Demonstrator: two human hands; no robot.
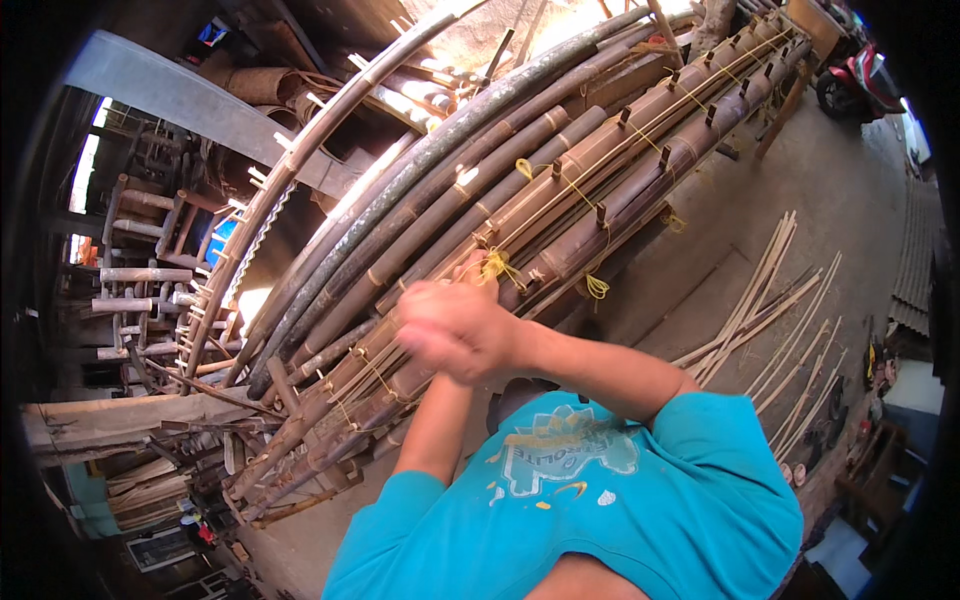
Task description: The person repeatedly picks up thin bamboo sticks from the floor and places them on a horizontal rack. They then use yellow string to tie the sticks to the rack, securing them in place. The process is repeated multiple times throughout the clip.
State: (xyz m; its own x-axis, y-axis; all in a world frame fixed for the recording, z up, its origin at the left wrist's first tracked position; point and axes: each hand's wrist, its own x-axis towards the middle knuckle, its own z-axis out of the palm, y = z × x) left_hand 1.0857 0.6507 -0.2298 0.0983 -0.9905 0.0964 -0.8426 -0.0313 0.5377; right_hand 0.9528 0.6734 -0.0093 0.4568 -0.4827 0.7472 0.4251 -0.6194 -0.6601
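Both hands meet at the near edge of a long panel of bamboo poles [560, 150] that lie side by side and stretch away up the picture. The right hand [462, 335] is blurred with motion, fingers curled, and lies over the left hand [425, 300], so most of that hand is hidden; they are pressed together at a knot of yellow cord [497, 265], and the right seems closed around the cord, though the blur leaves that uncertain. I cannot tell how the left hand's fingers stand.

Farther along the panel, yellow ties [524, 168] already bind short wooden pegs [600, 213] to the poles at several points, so much of the lashing looks done. Nearer the lower left, the pole ends [300, 440] show fewer ties, which suggests binding is left there. Thin split bamboo strips [770, 300] lie loose on the concrete floor [840, 190] to the right, well apart from the hands.
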